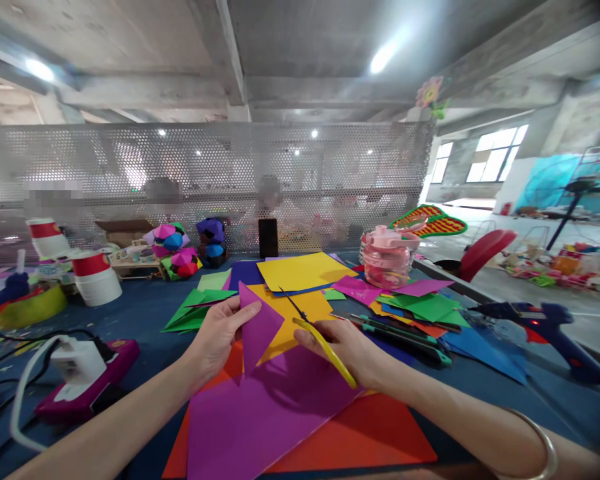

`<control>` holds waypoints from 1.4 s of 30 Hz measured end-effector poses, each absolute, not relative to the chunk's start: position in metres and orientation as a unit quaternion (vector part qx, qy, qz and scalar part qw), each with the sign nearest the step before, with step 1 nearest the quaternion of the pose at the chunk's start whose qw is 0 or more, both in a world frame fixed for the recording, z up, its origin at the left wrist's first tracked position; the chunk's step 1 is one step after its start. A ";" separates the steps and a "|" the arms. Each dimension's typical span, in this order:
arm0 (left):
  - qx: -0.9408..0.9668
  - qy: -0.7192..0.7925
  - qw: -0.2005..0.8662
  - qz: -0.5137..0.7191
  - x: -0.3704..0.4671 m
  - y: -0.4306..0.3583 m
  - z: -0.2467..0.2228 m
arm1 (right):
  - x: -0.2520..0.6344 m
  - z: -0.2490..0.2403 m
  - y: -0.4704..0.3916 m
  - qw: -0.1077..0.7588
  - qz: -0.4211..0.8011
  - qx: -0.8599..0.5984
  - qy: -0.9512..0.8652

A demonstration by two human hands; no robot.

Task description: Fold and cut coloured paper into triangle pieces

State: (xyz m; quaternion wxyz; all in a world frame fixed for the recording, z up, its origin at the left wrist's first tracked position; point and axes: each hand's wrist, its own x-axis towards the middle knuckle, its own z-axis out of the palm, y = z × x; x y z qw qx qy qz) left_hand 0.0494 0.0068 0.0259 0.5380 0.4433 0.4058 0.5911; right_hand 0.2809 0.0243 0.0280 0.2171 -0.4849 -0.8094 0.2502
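Between thumb and fingers, my left hand [223, 333] pinches a purple paper triangle [261, 327], held upright with a point at the top. My right hand [347, 347] grips yellow-handled scissors [325, 347]. Their dark blades point up and left, close to the triangle's right corner but apart from it. Beneath both hands lies a larger purple sheet [275, 413] with a slanted lower edge. It rests on a red-orange sheet [380, 433]. Yellow paper [310, 272] is spread behind the hands.
Green folded papers [200, 310] lie left; cutters [400, 337], coloured scraps, a pink jar [386, 257] and a glue gun [545, 327] are to the right. A power strip [87, 383] with cables sits at left, near paper cups [95, 279]. A phone [268, 238] stands at the back.
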 end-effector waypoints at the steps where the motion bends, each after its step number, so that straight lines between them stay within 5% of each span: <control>1: 0.440 0.411 0.535 0.592 0.049 0.007 0.026 | 0.281 0.026 0.025 0.223 0.257 -0.475 -0.811; 15: 0.478 0.365 0.554 0.576 0.053 0.002 0.026 | 0.281 0.030 0.013 0.194 0.119 -0.447 -0.865; 42: 0.495 0.357 0.572 0.549 0.055 -0.001 0.022 | 0.279 0.029 0.007 0.192 0.080 -0.436 -0.876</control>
